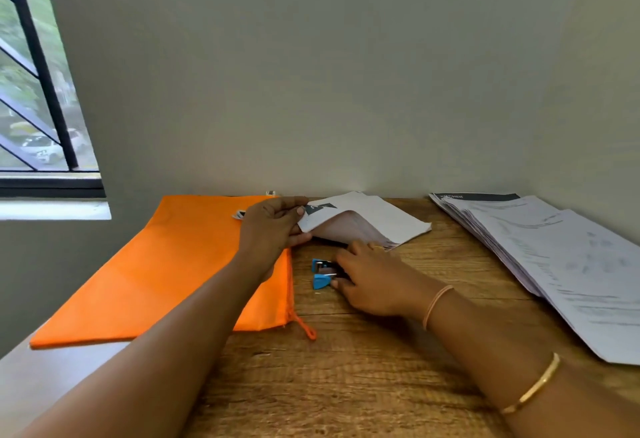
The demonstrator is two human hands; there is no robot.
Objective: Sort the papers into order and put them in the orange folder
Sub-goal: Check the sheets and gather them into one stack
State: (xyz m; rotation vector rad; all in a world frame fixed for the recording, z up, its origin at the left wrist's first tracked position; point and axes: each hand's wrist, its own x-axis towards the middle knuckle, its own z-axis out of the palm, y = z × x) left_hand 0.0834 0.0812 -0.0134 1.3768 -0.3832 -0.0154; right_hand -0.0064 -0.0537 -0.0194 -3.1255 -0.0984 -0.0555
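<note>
Two lots of papers lie on the worktop [346, 368]: a fanned pile [554, 257] at the right and a smaller sheaf [374, 219] at the far middle, just beside the orange folder [173, 264]. The left hand [273, 226] pinches the sheaf's lifted corner. The right hand [374, 281] curls its fingertips round a small blue tool [322, 273]. The sheets look light and limp and likely to slide apart, so they are best gripped along a squared edge.
</note>
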